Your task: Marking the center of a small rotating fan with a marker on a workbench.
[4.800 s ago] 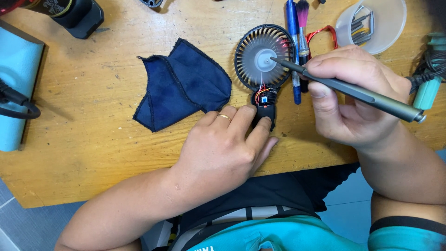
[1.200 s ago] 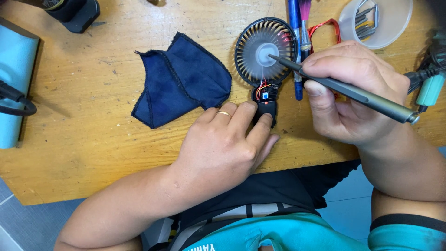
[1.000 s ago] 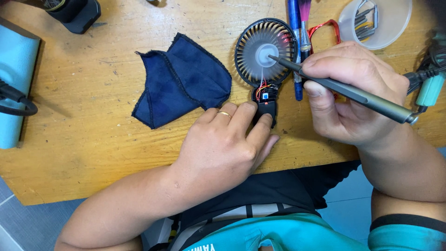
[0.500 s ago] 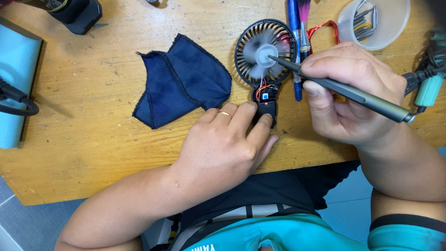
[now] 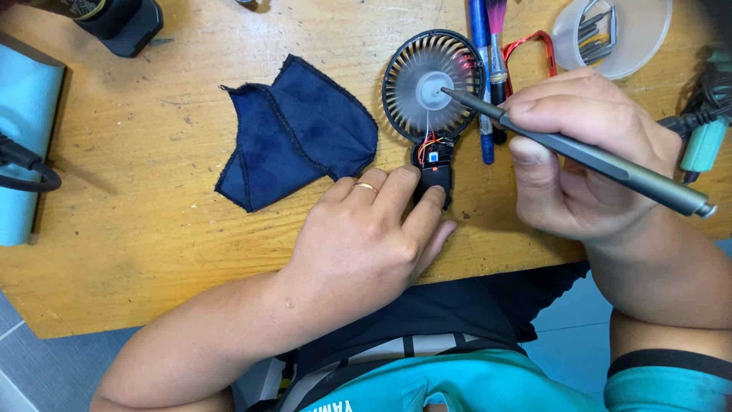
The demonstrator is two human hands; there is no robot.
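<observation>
A small black handheld fan lies on the wooden desk, its handle already open with wires exposed. The left hand pins the handle; the right hand grips a grey screwdriver, tip on the hub. Reassembly appears undone.

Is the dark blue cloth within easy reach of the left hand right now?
Probably yes: the left hand rests on the fan's handle, and the blue cloth lies just beyond its fingers on the table, with nothing between.

The left hand pins the small fan; the right hand sets a screwdriver on its hub.
</observation>
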